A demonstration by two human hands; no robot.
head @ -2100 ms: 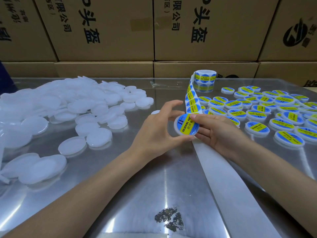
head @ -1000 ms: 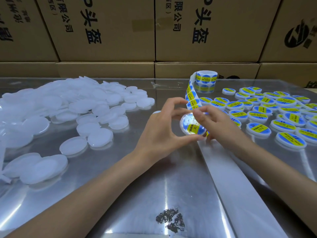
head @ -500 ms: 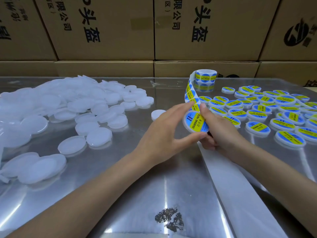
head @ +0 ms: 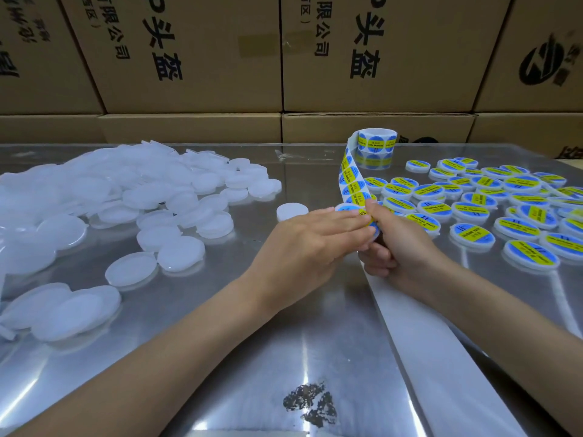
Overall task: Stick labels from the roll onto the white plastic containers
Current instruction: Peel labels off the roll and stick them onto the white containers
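A round white container with a blue and yellow label (head: 347, 209) is held between my hands above the metal table (head: 220, 342). My left hand (head: 312, 244) lies over its face with straight fingers pressing the label. My right hand (head: 400, 247) grips the container from the right, thumb on top and fingers curled beneath. The label strip (head: 351, 181) arcs down to my hands from the label roll (head: 377, 143), which stands upright at the back. The container is mostly hidden by my fingers.
A big heap of unlabelled white containers (head: 94, 197) covers the left side, with one lone container (head: 291, 212) beside my left hand. Several labelled containers (head: 473, 209) spread on the right. Empty backing paper (head: 435, 357) trails toward me. Cardboard boxes (head: 189, 58) wall the back.
My left fingers have gone from holding the container's rim to lying flat across its label. My right hand has curled round the container. Both hands drifted slightly right.
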